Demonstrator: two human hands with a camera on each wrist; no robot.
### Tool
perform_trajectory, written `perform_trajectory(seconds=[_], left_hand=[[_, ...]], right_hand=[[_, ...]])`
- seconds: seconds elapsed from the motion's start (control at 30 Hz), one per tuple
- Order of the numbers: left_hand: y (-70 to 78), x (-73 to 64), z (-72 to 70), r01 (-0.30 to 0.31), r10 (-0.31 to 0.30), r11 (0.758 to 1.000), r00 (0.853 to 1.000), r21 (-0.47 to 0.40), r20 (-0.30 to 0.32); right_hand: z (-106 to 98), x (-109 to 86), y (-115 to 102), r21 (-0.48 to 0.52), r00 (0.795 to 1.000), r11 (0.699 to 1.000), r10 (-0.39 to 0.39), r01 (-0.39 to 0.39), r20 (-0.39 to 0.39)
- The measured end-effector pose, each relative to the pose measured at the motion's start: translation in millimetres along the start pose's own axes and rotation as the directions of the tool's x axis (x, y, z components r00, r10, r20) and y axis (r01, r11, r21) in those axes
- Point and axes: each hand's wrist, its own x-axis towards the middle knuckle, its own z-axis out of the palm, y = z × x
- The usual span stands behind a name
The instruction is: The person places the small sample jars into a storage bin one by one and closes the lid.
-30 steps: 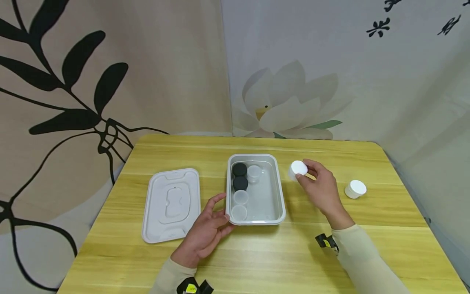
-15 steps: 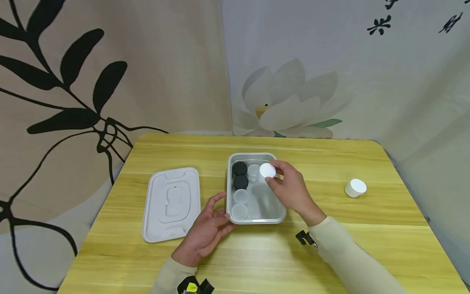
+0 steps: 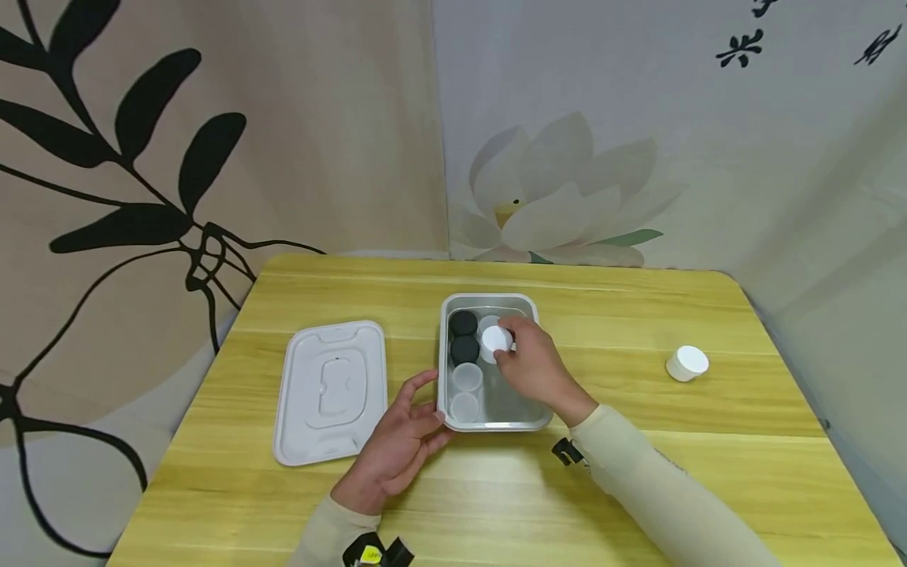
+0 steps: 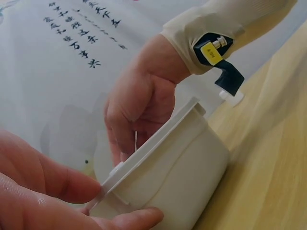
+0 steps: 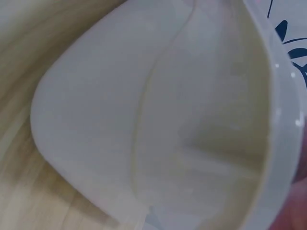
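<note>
My right hand (image 3: pixel 534 362) reaches into the white tray (image 3: pixel 526 417) and pinches a small white-capped jar (image 3: pixel 496 342) between thumb and fingers. Two black-capped round jars (image 3: pixel 464 337) stand along the tray's left side, with two pale translucent round containers (image 3: pixel 465 394) nearer me. Another pale container (image 3: pixel 489 322) at the back is partly covered by the held jar and my fingers. My left hand (image 3: pixel 393 450) rests against the tray's left side, its fingers extended. The left wrist view shows its fingertips (image 4: pixel 144 218) touching the rim and outer wall.
A white lid (image 3: pixel 329 394) lies flat on the wooden table (image 3: pixel 482 504), left of the tray. One more white-capped jar (image 3: pixel 687 363) stands at the right. Printed curtains (image 3: pixel 340 157) hang behind the table.
My right hand has carried the white-capped jar leftward from beside the tray to over its inside, next to the black-capped jars. My left hand has stayed at the tray.
</note>
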Motion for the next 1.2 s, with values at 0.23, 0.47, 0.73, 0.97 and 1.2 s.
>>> perform_trajectory(seconds=[0.23, 0.47, 0.73, 0.97, 1.2], left_hand=[[-0.2, -0.1, 0.9, -0.009, 0.009, 1.0, 1.0, 0.008, 0.004], [0.1, 1.4, 1.6, -0.001, 0.001, 1.0, 1.0, 0.012, 0.008], [-1.7, 1.5, 2.8, 0.004, -0.004, 1.0, 1.0, 0.013, -0.002], [-1.4, 1.7, 4.6, 0.0, 0.0, 1.0, 1.0, 0.003, -0.003], [-0.8, -0.4, 5.5, 0.007, -0.007, 1.0, 1.0, 0.014, 0.006]], right_hand=[[5, 0.0, 2, -0.043, 0.999, 0.999, 0.018, -0.017, 0.031], [15, 2.5, 6, -0.07, 1.0, 0.997, 0.015, -0.013, 0.027], [26, -0.1, 9, -0.109, 1.0, 0.994, 0.016, -0.016, 0.005], [26, 0.6, 6, -0.086, 0.998, 0.995, 0.06, -0.06, 0.002], [19, -1.3, 3, -0.055, 0.996, 0.995, 0.089, -0.087, 0.025]])
